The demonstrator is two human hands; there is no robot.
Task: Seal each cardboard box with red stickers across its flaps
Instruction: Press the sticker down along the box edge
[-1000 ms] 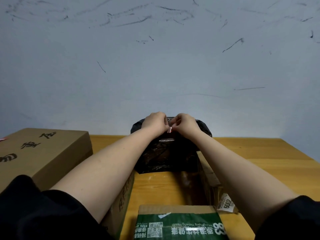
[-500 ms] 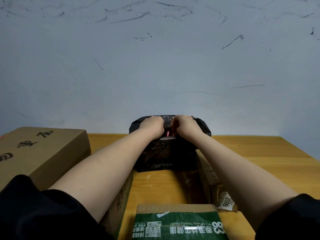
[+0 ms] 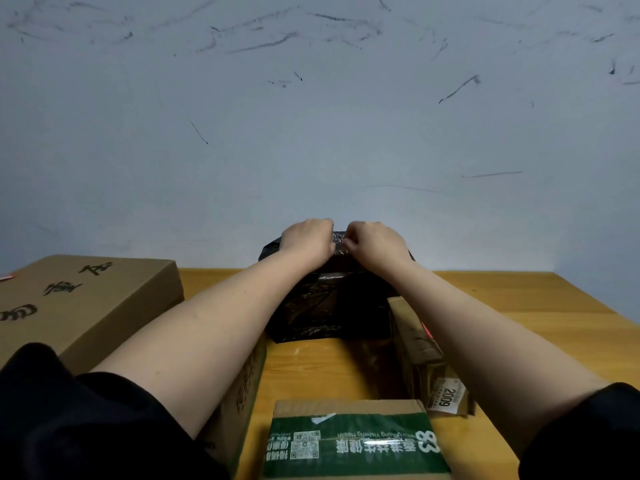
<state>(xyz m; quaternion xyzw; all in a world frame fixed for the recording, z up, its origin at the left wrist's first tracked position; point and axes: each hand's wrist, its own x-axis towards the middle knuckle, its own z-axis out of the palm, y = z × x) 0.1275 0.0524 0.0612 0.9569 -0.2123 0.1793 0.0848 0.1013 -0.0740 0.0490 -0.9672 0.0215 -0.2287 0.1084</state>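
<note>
Two hands meet at frame centre on top of a black-wrapped parcel (image 3: 325, 306) at the desk's (image 3: 519, 306) far edge. Left hand (image 3: 306, 239) and right hand (image 3: 375, 240) have their fingers curled down on the wrap; whether they pinch a sticker I cannot tell. Three cardboard boxes wait nearer: large box (image 3: 86, 306) left, green-taped box (image 3: 353, 441) bottom centre, small box (image 3: 426, 351) right. Most sealing seems undone.

4 cardboard boxes (image 3: 86, 303) (image 3: 247, 386) (image 3: 356, 441) (image 3: 420, 344) (one green-taped), 1 black bag (image 3: 325, 303) under the fingers, 1 bench (image 3: 519, 306).
</note>
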